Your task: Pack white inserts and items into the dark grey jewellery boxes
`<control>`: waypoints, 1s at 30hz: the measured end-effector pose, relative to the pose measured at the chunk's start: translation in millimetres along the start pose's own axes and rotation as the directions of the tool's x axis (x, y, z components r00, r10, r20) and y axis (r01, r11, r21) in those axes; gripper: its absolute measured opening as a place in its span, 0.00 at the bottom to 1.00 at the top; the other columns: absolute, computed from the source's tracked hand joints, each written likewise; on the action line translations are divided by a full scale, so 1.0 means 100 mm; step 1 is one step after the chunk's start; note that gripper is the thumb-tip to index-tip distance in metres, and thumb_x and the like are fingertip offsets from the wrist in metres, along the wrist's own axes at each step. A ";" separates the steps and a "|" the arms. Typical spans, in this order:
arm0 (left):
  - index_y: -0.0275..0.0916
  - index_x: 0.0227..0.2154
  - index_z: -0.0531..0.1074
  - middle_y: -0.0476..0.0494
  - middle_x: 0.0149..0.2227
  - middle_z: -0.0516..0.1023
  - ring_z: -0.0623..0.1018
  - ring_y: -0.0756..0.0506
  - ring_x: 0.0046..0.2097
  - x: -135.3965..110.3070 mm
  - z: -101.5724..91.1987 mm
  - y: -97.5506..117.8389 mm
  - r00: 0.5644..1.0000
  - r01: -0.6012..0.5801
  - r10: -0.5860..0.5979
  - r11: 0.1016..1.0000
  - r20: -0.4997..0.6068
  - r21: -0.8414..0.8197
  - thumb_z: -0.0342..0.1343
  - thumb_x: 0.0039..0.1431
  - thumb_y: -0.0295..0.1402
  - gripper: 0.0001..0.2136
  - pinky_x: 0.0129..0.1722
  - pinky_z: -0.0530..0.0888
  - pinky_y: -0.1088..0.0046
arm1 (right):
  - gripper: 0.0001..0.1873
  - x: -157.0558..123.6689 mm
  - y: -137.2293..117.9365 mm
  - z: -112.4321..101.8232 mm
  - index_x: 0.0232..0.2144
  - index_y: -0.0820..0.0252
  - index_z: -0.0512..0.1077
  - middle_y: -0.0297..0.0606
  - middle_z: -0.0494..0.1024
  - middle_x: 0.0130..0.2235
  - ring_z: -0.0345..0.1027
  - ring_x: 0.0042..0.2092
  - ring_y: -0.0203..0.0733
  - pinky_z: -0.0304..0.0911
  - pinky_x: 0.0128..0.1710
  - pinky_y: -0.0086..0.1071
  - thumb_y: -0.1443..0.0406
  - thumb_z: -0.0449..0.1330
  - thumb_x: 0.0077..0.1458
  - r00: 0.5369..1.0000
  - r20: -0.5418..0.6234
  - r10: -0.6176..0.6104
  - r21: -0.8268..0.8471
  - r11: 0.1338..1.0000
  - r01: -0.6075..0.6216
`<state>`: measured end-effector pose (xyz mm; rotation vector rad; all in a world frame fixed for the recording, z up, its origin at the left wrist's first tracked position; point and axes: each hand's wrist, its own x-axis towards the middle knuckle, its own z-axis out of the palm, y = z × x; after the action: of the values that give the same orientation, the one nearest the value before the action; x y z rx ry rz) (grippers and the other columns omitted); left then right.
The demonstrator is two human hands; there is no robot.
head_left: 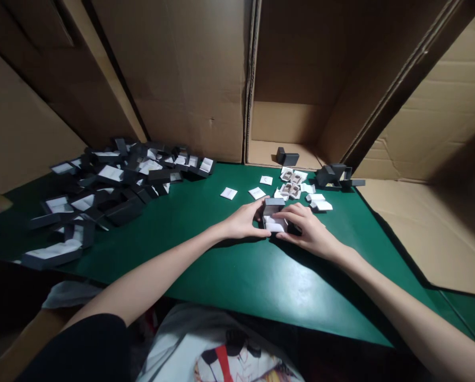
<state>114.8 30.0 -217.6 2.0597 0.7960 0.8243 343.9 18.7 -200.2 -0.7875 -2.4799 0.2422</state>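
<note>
Gripped between left hand (243, 220) and right hand (309, 232), both curled close against its sides: small dark box (274, 207), lid raised at far edge, equally near both. Just beyond, white cards (257, 192).

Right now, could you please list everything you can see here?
held box: one, dark grey with white lining, between both hands
box pile: many, dark grey and white, table's left
inserts: several, white, past the hands
far boxes: few, dark grey, table's far right
lone box: one, dark grey, on cardboard behind table
table: one, green, in front
cardboard: several pieces, brown, around the table
left hand: one, on held box's left
right hand: one, on held box's right
</note>
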 end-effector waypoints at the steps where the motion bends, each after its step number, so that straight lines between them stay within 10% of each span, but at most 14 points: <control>1: 0.35 0.62 0.48 0.36 0.51 0.65 0.70 0.39 0.47 0.01 -0.01 -0.01 1.000 0.008 -0.008 1.000 0.014 -0.024 0.65 0.50 0.37 0.41 0.44 0.71 0.67 | 0.21 0.00 0.00 -0.01 0.48 0.61 0.69 0.46 0.69 0.43 0.61 0.44 0.45 0.61 0.42 0.42 0.56 0.58 0.55 1.000 0.014 0.011 0.026 1.000 -0.012; 8: 0.33 0.56 0.57 0.34 0.54 0.59 0.68 0.41 0.49 0.03 -0.05 -0.06 0.992 -0.052 0.038 0.992 -0.117 -0.114 0.59 0.48 0.29 0.31 0.49 0.70 0.65 | 0.15 -0.01 0.02 0.05 0.46 0.61 0.70 0.43 0.71 0.42 0.66 0.39 0.39 0.64 0.37 0.33 0.63 0.50 0.61 0.992 -0.091 0.089 0.164 0.984 -0.073; 16: 0.32 0.44 0.65 0.40 0.42 0.67 0.70 0.42 0.41 -0.02 0.01 0.11 0.981 0.112 -0.097 0.990 -0.169 0.084 0.66 0.47 0.37 0.24 0.39 0.71 0.69 | 0.11 0.00 0.03 0.18 0.44 0.61 0.71 0.40 0.73 0.38 0.60 0.37 0.39 0.57 0.35 0.36 0.66 0.53 0.60 0.971 -0.225 -0.082 -0.172 0.984 0.043; 25: 0.37 0.45 0.66 0.47 0.43 0.69 0.69 0.43 0.46 -0.02 0.06 0.24 0.976 -0.010 0.075 0.955 -0.206 0.298 0.64 0.50 0.26 0.19 0.45 0.66 0.70 | 0.07 0.01 -0.05 0.03 0.39 0.55 0.72 0.34 0.72 0.46 0.60 0.45 0.42 0.51 0.44 0.40 0.65 0.58 0.57 0.937 -0.267 -0.226 -0.441 0.893 0.090; 30: 0.36 0.44 0.65 0.46 0.44 0.68 0.67 0.43 0.47 -0.02 0.11 0.31 0.915 -0.115 0.249 0.915 -0.318 0.386 0.63 0.51 0.24 0.18 0.46 0.66 0.69 | 0.08 0.01 -0.03 0.04 0.38 0.60 0.69 0.37 0.73 0.39 0.63 0.38 0.38 0.56 0.38 0.35 0.65 0.59 0.55 0.922 -0.333 -0.198 -0.310 0.947 0.091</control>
<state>129.8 7.8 -198.8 2.3690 1.0241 1.2713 339.4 16.7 -201.7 -0.6832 -2.2292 -0.3040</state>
